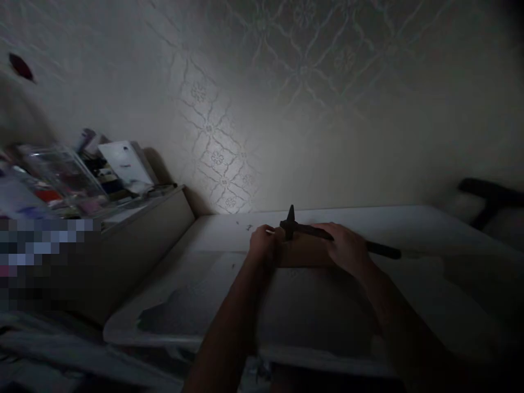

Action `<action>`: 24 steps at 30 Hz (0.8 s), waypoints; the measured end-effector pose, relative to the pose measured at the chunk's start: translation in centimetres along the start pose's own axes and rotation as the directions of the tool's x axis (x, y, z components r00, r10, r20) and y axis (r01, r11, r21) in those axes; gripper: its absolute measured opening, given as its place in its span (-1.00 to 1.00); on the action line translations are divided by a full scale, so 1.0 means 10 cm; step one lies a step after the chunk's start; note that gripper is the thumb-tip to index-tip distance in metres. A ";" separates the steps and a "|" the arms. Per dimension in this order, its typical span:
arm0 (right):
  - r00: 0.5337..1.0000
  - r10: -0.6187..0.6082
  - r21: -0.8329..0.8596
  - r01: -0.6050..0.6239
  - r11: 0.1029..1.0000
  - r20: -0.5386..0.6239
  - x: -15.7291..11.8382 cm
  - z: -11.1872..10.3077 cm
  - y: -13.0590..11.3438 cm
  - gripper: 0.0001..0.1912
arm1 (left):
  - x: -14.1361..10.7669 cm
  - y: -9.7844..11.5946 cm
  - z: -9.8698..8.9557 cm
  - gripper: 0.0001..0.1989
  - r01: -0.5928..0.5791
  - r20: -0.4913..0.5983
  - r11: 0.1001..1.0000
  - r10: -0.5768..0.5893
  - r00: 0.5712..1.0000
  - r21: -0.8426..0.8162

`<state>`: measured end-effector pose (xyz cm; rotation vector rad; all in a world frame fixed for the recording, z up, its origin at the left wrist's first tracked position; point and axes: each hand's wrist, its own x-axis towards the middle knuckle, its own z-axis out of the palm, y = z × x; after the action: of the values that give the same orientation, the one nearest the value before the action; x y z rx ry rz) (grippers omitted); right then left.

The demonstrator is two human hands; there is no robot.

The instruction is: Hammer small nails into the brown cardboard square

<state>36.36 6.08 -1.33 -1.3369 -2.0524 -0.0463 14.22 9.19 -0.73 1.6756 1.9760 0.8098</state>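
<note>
"One hammer (311, 231) I see, slightly right of and below the centre of the frame. Who holds it?"

"The right hand (347, 248). It is closed around the handle, and the head of the hammer is at the left part of a brown block (305, 255)."

"And the left hand (262, 243)?"

"It is at the left end of this block, with bent fingers. If it grips the block, I cannot tell."

"What is around them?"

"Under them, a pale worktop (216, 234); behind, a patterned wall (221, 158); at left of the frame, a white box (125, 164)."
</note>
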 end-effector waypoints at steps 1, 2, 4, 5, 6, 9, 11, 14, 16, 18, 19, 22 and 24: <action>1.000 0.004 0.002 -0.004 1.000 -0.004 0.00 0.00 0.00 -0.53 | -0.01 0.01 0.00 -0.77 0.000 0.008 1.000 0.000 1.000 -0.005; 1.000 0.005 0.007 -0.005 1.000 -0.006 0.00 0.00 0.00 -0.53 | -0.02 0.01 -0.01 -0.77 0.001 0.019 1.000 -0.001 1.000 -0.019; 1.000 0.002 0.011 -0.002 1.000 -0.002 0.00 0.00 -0.01 -0.52 | -0.03 0.02 -0.01 -0.77 0.000 0.036 0.999 0.002 0.999 -0.048; 1.000 -0.002 0.009 0.002 1.000 0.002 0.00 0.00 -0.01 -0.52 | -0.03 0.02 -0.01 -0.77 -0.003 0.039 0.998 0.005 0.999 -0.056; 1.000 -0.004 0.008 0.004 1.000 0.005 0.00 -0.01 -0.01 -0.52 | -0.03 0.02 -0.01 -0.77 -0.005 0.041 0.998 0.008 0.999 -0.057; 1.000 0.013 -0.001 -0.013 1.000 0.000 0.00 -0.01 -0.02 -0.54 | -0.01 0.00 0.00 -0.74 0.001 0.047 0.999 0.001 0.999 -0.043; 1.000 0.007 0.009 -0.007 1.000 0.008 0.00 -0.01 -0.02 -0.53 | 0.02 -0.02 0.02 -0.74 -0.001 0.057 0.999 0.004 0.998 -0.048; 1.000 -0.001 0.015 0.001 1.000 0.016 0.00 -0.01 -0.02 -0.51 | 0.05 -0.05 0.04 -0.74 -0.010 0.062 0.998 0.013 0.998 -0.055; 1.000 0.000 0.017 -0.001 1.000 0.004 0.00 0.00 -0.01 -0.52 | 0.06 -0.07 0.05 -0.73 -0.016 0.061 0.998 0.019 0.998 -0.054; 1.000 0.006 0.018 -0.006 1.000 -0.001 0.00 0.00 -0.01 -0.53 | 0.07 -0.08 0.06 -0.72 -0.017 0.052 0.999 0.019 0.998 -0.046; 1.000 0.007 0.019 -0.007 1.000 0.006 0.00 0.00 -0.01 -0.52 | 0.08 -0.09 0.06 -0.72 -0.020 0.048 0.999 0.022 0.999 -0.045; 1.000 0.008 0.021 -0.009 1.000 0.028 0.00 0.00 -0.01 -0.51 | 0.08 -0.10 0.06 -0.73 -0.024 0.050 0.998 0.026 0.998 -0.054; 1.000 0.009 0.020 -0.010 1.000 0.024 0.00 0.00 -0.01 -0.52 | 0.07 -0.09 0.06 -0.74 -0.024 0.061 0.998 0.028 0.998 -0.066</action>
<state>36.25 6.03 -1.27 -1.3408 -2.0608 -0.0050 13.81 9.87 -1.69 1.6718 1.8705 0.8123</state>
